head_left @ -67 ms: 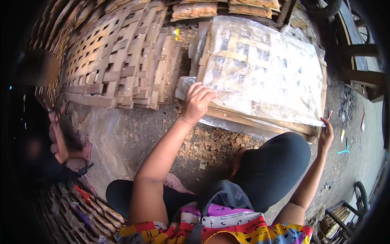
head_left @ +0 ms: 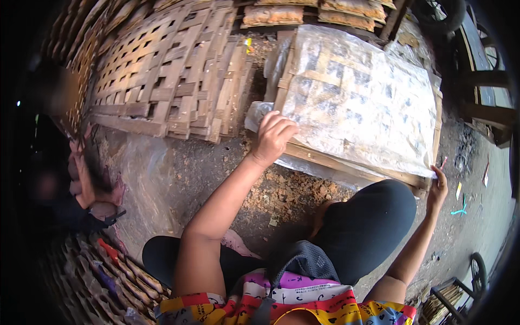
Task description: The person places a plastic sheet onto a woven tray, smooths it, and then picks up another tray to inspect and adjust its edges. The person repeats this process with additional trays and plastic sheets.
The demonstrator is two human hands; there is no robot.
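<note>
Left hand [head_left: 272, 136] curled, gripping plastic sheet [head_left: 368, 97] edge; right hand [head_left: 437, 187] pinching its near corner.

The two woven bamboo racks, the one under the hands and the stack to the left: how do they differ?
The plastic-covered rack lies single under a clear plastic sheet; the bare rack stack has no cover and is piled several deep. The left hand and right hand grip the covered rack's near corners; nobody touches the stack. Both are brown lattices of flat strips on the dirt ground.
</note>
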